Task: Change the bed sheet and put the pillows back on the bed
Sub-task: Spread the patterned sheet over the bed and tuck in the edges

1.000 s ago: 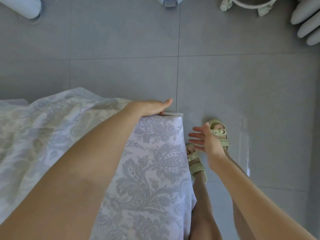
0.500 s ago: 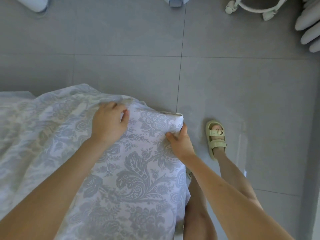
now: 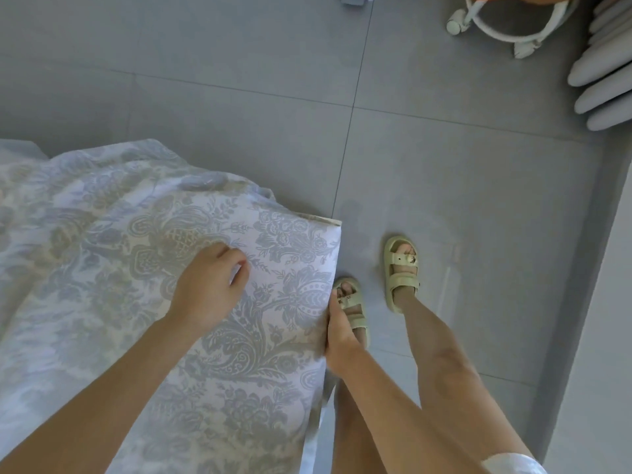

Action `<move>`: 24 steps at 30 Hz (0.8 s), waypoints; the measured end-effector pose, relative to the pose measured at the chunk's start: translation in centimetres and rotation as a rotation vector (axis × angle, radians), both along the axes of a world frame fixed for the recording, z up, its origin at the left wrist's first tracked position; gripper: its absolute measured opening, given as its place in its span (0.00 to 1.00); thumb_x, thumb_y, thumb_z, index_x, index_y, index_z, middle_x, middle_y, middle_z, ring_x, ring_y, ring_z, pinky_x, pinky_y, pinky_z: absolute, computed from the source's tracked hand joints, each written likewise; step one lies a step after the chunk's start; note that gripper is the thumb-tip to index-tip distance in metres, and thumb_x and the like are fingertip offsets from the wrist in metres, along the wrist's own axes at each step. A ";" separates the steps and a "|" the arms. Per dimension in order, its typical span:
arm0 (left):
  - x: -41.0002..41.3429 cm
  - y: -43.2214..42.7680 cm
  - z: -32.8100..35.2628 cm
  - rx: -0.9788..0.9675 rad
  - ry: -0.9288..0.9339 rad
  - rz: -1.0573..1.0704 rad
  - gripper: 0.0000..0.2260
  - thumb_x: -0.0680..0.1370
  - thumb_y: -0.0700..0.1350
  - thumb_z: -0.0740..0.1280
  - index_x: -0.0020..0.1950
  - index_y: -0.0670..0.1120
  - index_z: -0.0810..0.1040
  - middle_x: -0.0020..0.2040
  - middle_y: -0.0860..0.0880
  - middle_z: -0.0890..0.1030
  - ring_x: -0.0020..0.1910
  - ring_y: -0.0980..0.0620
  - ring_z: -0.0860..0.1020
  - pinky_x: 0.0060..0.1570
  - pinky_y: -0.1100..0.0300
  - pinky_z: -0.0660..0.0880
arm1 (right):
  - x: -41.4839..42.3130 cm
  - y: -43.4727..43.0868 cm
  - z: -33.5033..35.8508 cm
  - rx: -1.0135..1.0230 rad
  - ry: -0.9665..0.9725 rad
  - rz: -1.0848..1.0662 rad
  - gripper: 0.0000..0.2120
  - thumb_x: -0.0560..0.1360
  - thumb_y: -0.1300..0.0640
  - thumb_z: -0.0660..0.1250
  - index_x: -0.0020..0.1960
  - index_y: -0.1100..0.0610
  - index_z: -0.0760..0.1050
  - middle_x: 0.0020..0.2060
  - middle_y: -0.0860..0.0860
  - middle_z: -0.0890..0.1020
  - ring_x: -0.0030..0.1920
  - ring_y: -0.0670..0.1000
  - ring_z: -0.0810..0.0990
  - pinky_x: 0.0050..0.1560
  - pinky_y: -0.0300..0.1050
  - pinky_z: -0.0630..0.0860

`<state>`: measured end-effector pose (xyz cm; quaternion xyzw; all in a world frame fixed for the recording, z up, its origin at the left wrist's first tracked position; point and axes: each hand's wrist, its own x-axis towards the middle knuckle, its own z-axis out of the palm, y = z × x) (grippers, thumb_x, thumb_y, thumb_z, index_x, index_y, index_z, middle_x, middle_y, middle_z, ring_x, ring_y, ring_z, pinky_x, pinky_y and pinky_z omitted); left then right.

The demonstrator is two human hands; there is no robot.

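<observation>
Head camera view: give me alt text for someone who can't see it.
A person's left hand and right hand grip a white bed sheet with a grey-blue floral pattern, the left on top, the right at its side edge. Feet in pale green sandals stand on grey floor tiles beside it.

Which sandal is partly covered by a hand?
The sandal beside the bed sheet; the right hand gripping the sheet's edge overlaps it, while the other sandal stands fully visible.

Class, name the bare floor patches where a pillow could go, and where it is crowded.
Free: the wide tiled floor between the floral sheet and the wheeled stand; also the tiles between the sandals and the right wall. Crowded: the top right corner, with the stand and stacked pale rolls.
</observation>
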<state>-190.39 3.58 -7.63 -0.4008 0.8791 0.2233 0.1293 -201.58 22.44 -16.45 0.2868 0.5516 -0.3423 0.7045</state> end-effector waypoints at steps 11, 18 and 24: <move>-1.7 -4.2 1.1 0.036 -0.009 0.220 0.22 0.76 0.55 0.54 0.46 0.39 0.78 0.41 0.44 0.77 0.40 0.44 0.74 0.41 0.55 0.69 | -0.2 -3.6 -0.4 -0.095 -0.226 -0.231 0.30 0.79 0.35 0.50 0.53 0.56 0.81 0.46 0.55 0.85 0.50 0.56 0.82 0.50 0.51 0.77; -1.7 -4.5 -2.1 0.295 -0.116 0.181 0.16 0.82 0.49 0.57 0.63 0.43 0.76 0.61 0.46 0.74 0.61 0.46 0.71 0.60 0.56 0.65 | -5.6 -4.2 -1.9 0.044 0.100 0.218 0.40 0.78 0.33 0.40 0.54 0.61 0.80 0.43 0.56 0.84 0.44 0.56 0.82 0.52 0.48 0.77; -3.3 -5.7 -1.3 0.418 -0.194 0.351 0.10 0.80 0.43 0.60 0.55 0.41 0.79 0.56 0.47 0.76 0.58 0.47 0.73 0.55 0.61 0.65 | -12.4 -9.0 0.9 -0.069 0.523 0.607 0.26 0.81 0.40 0.46 0.41 0.53 0.77 0.46 0.54 0.80 0.50 0.57 0.79 0.59 0.54 0.74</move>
